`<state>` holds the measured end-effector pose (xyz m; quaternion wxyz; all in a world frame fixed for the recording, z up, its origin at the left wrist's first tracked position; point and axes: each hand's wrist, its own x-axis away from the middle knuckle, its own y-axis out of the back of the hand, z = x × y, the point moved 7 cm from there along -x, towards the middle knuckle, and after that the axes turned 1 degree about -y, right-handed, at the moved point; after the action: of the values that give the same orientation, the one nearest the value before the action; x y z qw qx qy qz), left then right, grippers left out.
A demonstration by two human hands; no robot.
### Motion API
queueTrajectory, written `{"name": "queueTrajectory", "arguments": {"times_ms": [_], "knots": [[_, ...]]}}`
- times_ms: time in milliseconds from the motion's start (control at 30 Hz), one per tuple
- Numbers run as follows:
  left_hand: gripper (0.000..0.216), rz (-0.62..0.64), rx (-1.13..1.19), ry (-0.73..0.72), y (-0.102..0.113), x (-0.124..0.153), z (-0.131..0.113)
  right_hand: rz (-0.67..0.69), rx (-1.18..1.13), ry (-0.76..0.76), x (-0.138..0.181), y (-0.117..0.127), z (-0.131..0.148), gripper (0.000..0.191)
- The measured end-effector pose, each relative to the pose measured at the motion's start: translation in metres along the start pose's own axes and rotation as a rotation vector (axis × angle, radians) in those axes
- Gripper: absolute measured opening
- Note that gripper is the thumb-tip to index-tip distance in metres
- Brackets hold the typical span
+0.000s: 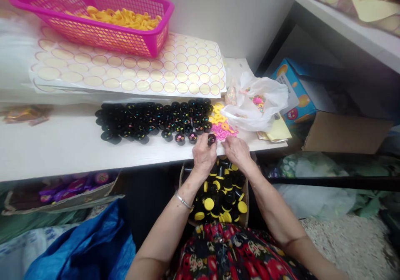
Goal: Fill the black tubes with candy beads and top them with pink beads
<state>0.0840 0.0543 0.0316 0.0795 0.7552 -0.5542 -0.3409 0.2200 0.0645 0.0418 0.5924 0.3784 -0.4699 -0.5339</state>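
My left hand (203, 154) is closed round a small black cup (211, 138) at the front edge of the white table (62, 142). My right hand (236, 150) is beside it, fingers curled at the table edge just below a heap of pink and yellow beads (221, 126); what it pinches is hidden. Several open black cups with coloured beads (150, 121) stand in rows to the left. A box of black containers with yellow lids (222, 196) sits on my lap under both hands.
A pink basket of yellow lids (93, 13) rests on sheets of round stickers (131, 69) at the back. A white plastic bag of beads (256, 103) lies right of the heap. A blue carton (293, 88), a cardboard box (343, 132) and a blue bag (90, 246) surround the table.
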Motion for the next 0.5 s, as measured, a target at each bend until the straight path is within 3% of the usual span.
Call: {"name": "queueTrajectory", "arguments": {"times_ms": [200,500], "knots": [[0.03,0.048,0.121,0.052,0.003,0.001,0.008,-0.197,-0.276,0.131,0.01,-0.001,-0.011,0.018],[0.022,0.059,0.2,0.08,-0.001,0.001,0.012,-0.259,-0.225,0.233,0.012,-0.005,0.0,0.017]]}}
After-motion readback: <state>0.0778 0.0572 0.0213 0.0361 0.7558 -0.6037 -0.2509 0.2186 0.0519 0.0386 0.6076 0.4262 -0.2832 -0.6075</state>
